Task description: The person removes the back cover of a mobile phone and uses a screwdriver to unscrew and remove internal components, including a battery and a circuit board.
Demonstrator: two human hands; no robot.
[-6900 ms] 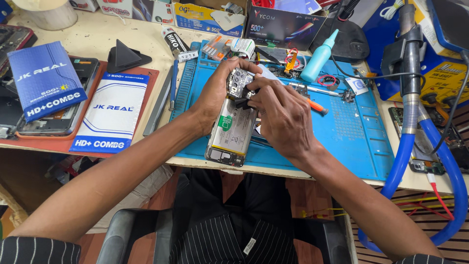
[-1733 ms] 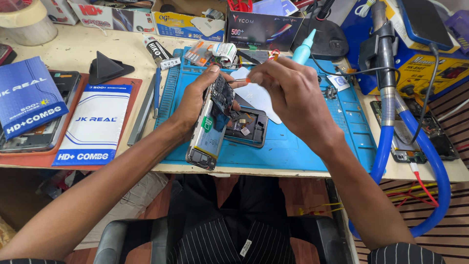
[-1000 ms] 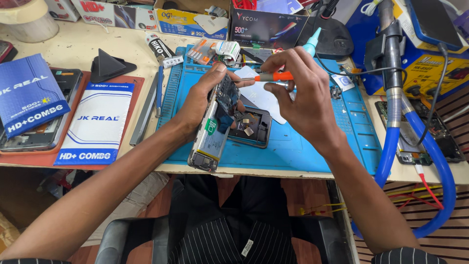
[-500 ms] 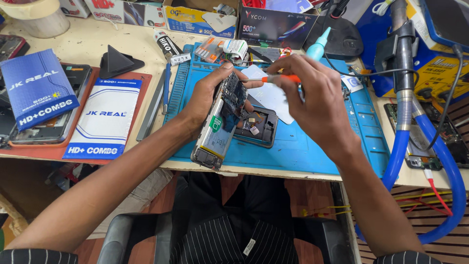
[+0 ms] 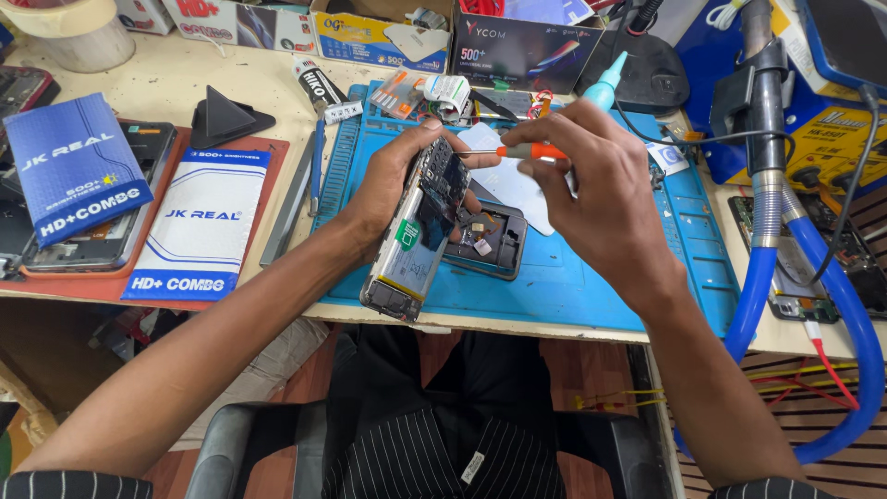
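Crowded around the blue mat [image 5: 601,286]: a dark tray [image 5: 488,242] of small parts just beside the phone, blue-and-white packets [image 5: 199,222] to the left, cardboard boxes [image 5: 374,32] behind, a blue hose [image 5: 813,277] at right. Compared with half a second earlier, little changed, screwdriver tip still set at the board. Gripped upright above the mat in the closed left hand [image 5: 393,180]: an opened phone [image 5: 416,226], back off. Pinched in the right hand [image 5: 591,185]: an orange-handled screwdriver [image 5: 527,151].
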